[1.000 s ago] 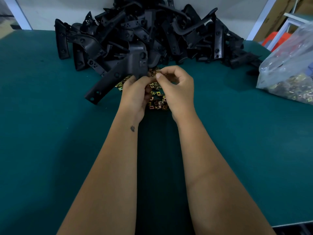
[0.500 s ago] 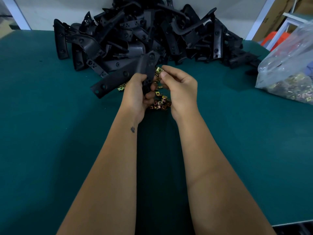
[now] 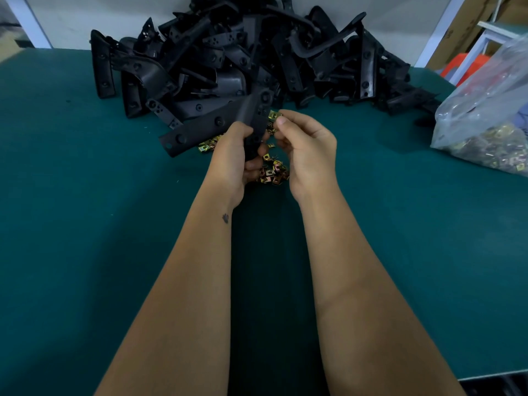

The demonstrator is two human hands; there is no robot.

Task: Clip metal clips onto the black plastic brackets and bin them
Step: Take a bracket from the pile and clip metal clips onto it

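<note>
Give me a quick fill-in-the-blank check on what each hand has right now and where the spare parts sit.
The left hand grips a black ____.
The right hand pinches a small metal ____.
Loose clips lie on the ____ table, under the hands.
The plastic bag of clips sits at the table's ____ edge.

Missing words: bracket; clip; green; right

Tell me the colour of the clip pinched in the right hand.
Yellow-gold clip, seen from the head view.

I see an angled black plastic bracket (image 3: 228,121) held tilted above the loose gold clips (image 3: 271,171); one gold clip (image 3: 275,115) sits right at its upper edge, bracket heap (image 3: 243,58) behind.
</note>
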